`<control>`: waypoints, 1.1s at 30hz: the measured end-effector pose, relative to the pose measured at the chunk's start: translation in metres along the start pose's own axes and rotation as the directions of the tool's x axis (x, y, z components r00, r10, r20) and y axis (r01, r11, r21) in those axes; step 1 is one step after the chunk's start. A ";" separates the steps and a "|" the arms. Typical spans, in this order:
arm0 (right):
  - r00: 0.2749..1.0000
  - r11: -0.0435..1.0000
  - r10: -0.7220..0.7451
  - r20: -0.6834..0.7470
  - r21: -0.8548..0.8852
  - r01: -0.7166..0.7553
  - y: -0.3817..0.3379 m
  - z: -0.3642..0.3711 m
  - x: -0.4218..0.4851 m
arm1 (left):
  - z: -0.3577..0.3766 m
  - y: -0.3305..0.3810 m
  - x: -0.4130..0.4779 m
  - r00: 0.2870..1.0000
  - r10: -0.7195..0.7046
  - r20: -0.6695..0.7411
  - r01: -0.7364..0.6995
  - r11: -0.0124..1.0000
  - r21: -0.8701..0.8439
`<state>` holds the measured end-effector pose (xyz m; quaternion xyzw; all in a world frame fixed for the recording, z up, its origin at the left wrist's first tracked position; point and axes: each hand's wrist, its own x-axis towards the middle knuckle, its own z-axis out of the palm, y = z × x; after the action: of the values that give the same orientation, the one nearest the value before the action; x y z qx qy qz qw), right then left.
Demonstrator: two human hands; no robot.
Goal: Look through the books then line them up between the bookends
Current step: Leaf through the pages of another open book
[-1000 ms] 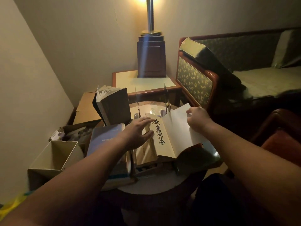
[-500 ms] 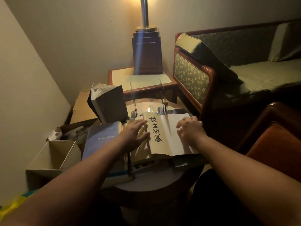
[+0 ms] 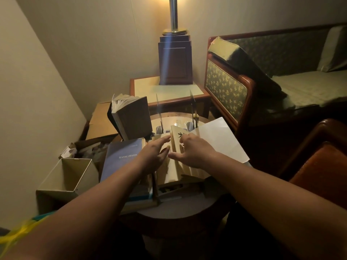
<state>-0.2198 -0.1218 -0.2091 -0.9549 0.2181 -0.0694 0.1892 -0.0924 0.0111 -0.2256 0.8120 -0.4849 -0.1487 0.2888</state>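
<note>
Both hands are working on the cream book (image 3: pixel 176 147) lying open near the middle of the round table (image 3: pixel 174 218), its spine running away from the person toward the two thin bookends (image 3: pixel 193 107) standing at the far edge. The left hand (image 3: pixel 152 158) is resting flat with fingers spread on the left pages, holding nothing; the right hand (image 3: pixel 191 153) is lying loosely open over the spine, and whether it is pinching the white page (image 3: pixel 219 139) fanned out to the right I cannot tell. Judging from this, the book would have to be closed and stood upright before going forward into the gap. The grey book (image 3: pixel 131 117) standing at the table's far left edge and the blue book (image 3: pixel 122 158) flat beside the left hand are crowding that side.
</note>
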 end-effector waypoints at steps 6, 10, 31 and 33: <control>0.997 0.995 0.047 -0.064 0.086 -0.041 0.000 -0.011 0.001 | 0.006 0.005 0.003 0.999 -0.003 -0.033 0.004 0.999 0.035; 0.993 0.988 0.082 -0.086 0.135 -0.070 0.007 -0.030 -0.002 | 0.009 0.002 0.009 0.998 0.056 -0.017 -0.054 0.994 0.093; 0.963 0.964 0.259 -0.075 -0.037 -0.262 0.070 -0.013 -0.018 | 0.023 0.009 0.020 0.990 -0.045 0.134 -0.002 0.944 0.331; 0.963 0.964 0.264 -0.057 -0.010 -0.265 0.071 -0.009 -0.019 | 0.023 0.007 0.021 0.989 -0.047 0.141 -0.003 0.942 0.336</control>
<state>-0.2663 -0.1761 -0.2294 -0.9166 0.3493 -0.0678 0.1822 -0.0994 -0.0175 -0.2385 0.8416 -0.5138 -0.1265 0.1082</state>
